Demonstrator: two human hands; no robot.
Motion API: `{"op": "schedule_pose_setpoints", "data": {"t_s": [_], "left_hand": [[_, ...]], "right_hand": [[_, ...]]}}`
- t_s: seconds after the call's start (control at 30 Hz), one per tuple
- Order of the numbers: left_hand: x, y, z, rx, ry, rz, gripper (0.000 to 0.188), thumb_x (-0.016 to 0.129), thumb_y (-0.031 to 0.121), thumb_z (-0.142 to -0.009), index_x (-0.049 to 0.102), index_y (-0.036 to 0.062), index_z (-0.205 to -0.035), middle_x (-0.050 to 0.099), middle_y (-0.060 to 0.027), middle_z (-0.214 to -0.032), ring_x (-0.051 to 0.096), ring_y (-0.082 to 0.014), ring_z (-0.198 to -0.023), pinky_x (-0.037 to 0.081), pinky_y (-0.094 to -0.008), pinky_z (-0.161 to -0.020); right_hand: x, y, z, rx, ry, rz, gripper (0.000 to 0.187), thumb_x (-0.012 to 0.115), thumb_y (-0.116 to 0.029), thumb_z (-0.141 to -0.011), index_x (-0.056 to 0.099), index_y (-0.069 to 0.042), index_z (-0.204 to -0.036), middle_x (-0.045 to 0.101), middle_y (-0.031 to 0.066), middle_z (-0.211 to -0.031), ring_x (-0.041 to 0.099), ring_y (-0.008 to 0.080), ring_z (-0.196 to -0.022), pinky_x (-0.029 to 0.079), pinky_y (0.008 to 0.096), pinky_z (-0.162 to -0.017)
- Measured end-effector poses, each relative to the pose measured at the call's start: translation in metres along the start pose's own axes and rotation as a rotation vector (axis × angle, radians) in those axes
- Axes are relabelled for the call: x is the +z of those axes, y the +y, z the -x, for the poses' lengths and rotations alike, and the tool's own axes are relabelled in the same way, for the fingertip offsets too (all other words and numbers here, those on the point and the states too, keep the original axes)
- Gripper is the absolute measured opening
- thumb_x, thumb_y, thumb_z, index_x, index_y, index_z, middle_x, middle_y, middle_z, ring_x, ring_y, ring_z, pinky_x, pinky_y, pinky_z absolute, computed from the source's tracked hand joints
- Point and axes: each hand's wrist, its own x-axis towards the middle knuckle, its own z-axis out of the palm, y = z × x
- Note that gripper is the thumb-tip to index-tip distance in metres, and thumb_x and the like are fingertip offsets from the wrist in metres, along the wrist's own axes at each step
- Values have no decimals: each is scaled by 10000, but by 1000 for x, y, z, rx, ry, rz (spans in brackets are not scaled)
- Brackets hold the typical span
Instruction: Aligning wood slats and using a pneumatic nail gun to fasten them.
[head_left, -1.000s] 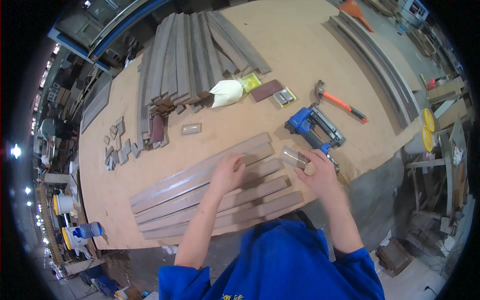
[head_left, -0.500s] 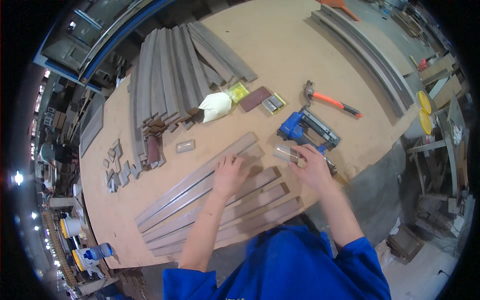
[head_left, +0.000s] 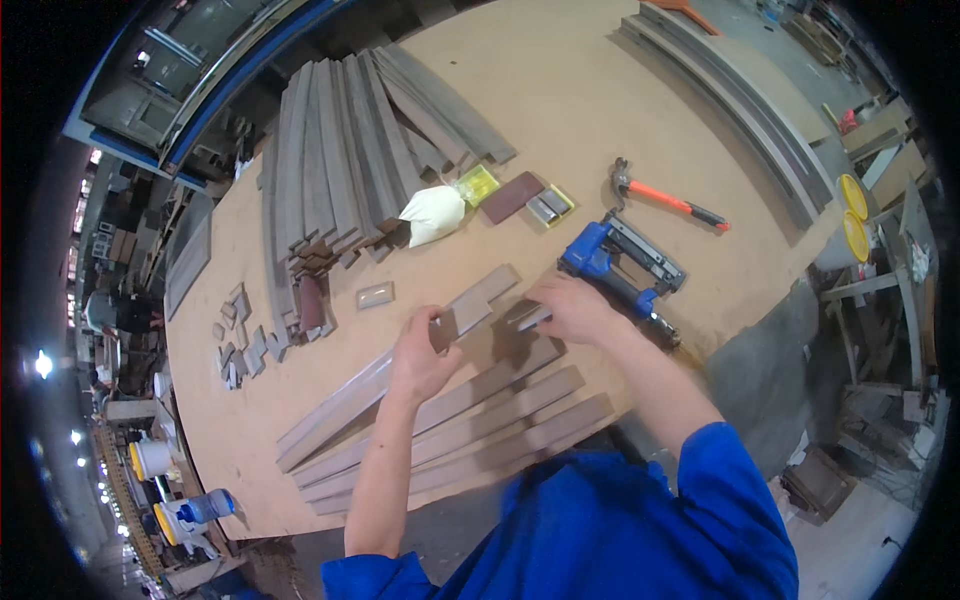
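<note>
My left hand (head_left: 422,355) is closed around a long grey-brown wooden slat (head_left: 462,318), near its far end. The slat lies tilted close to the outermost slat (head_left: 340,408) of a row on the table. My right hand (head_left: 572,310) pinches a small flat rectangular block (head_left: 532,318) just off the held slat's end. Most of that block is hidden by my fingers. Several more slats (head_left: 530,400) lie side by side under my forearms. A similar small rectangular block (head_left: 375,295) rests on the table beyond my left hand.
A blue nail gun (head_left: 620,265) and an orange-handled claw hammer (head_left: 675,203) lie to the right. Farther off are a white bag (head_left: 433,215), a dark red sanding sheet (head_left: 512,197) and a large slat stack (head_left: 335,150). Small wood offcuts (head_left: 240,340) sit at left.
My left hand has moved slightly left and taken hold of a slat, which has shifted against its neighbour. My right hand has brought the small block leftward, from beside the nail gun toward the slat's end.
</note>
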Motion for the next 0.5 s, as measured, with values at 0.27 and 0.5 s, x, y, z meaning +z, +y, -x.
{"op": "schedule_pose_setpoints", "data": {"t_s": [0.27, 0.5], "left_hand": [[44, -16, 12, 121, -40, -21, 476, 786, 190, -815, 617, 55, -1239, 652, -182, -1220, 602, -387, -1167, 493, -463, -1009], [63, -14, 0, 170, -51, 2, 494, 814, 128, -775, 629, 27, -1221, 645, -190, -1245, 586, -383, -1195, 468, -454, -1055]], "right_hand": [[12, 13, -10, -39, -115, 34, 543, 819, -178, -749, 675, -152, -1272, 621, 96, -1242, 569, 327, -1201, 480, 430, -1046], [14, 10, -11, 28, -123, -22, 490, 830, -183, -769, 700, -166, -1242, 638, 93, -1213, 587, 333, -1193, 476, 440, -1057]]}}
